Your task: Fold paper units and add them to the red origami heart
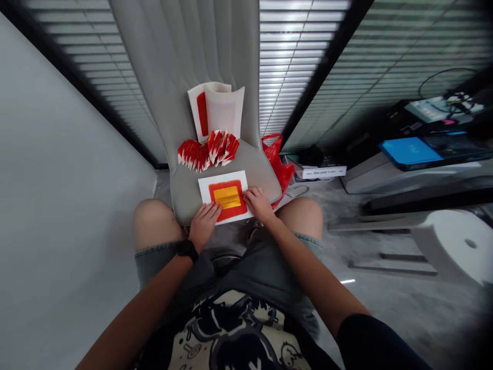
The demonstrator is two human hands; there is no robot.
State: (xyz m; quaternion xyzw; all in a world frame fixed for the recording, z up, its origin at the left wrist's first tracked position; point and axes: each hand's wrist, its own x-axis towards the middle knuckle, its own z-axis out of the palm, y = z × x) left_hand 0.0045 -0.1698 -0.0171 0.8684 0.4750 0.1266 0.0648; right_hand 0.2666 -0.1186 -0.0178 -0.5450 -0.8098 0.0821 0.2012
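Grey chair (185,191) under red-gold sheet (228,194); left fingers (213,210) flat on it; right fingers (251,196) bent, grip unclear; blinds (287,56) behind.

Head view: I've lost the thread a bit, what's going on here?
A person has both hands on a sheet at the front of a grey chair. The left hand reaches the lower-left part of the gold patch; the right hand's fingertips are by its right side, but their grip is too small to make out. Farther back on the seat are red folded papers, with curled sheets behind them.
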